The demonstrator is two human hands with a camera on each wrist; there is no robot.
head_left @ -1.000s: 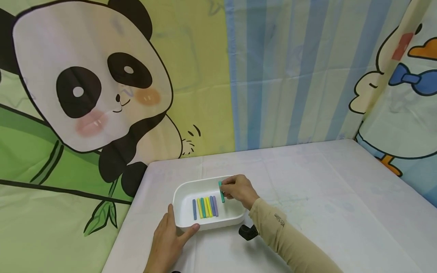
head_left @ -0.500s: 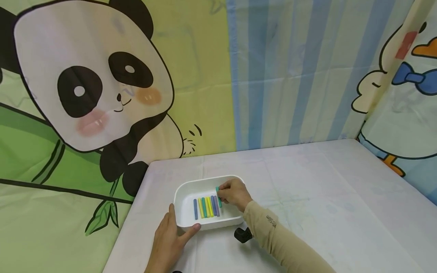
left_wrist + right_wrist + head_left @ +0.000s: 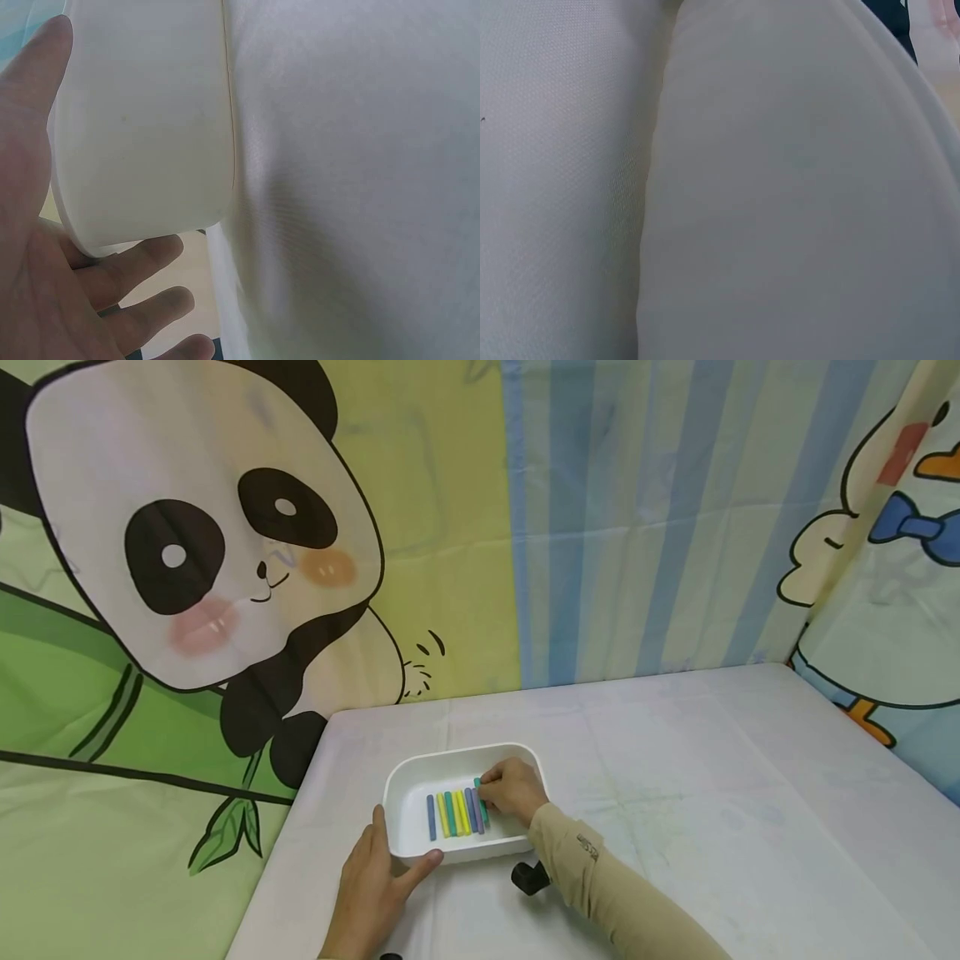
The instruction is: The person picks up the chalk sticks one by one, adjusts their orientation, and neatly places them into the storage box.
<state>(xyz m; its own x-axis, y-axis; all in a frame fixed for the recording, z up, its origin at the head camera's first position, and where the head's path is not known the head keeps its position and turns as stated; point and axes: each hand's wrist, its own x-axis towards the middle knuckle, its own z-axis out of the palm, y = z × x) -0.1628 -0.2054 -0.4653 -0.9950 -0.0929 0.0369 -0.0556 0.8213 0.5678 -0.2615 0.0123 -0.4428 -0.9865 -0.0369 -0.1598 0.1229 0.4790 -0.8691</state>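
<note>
My right hand (image 3: 517, 789) pinches a thin green chalk-like stick (image 3: 485, 816) between thumb and fingertips, inside a white tray (image 3: 487, 852). The stick lies right against the right end of a row of similar sticks, with a purple stick (image 3: 478, 818) beside it. Yellow, green and blue sticks make up the rest, and a blue stick (image 3: 431, 818) sits slightly apart at the left end. With fingers extended and thumb spread, my left hand (image 3: 367, 881) rests at the tray's front left corner. The right wrist view has only the tray's outer wall (image 3: 795, 187); the right hand is out of it.
The tray stands on a white cloth-covered table (image 3: 675, 793). A black object (image 3: 529, 878) shows below my right sleeve (image 3: 600, 877). Behind the table hangs a printed curtain (image 3: 435, 527) with a panda and stripes.
My right hand has moved left and slightly down with the green stick, bringing it from above the tray's right part to the row's right end. The left hand keeps its place.
</note>
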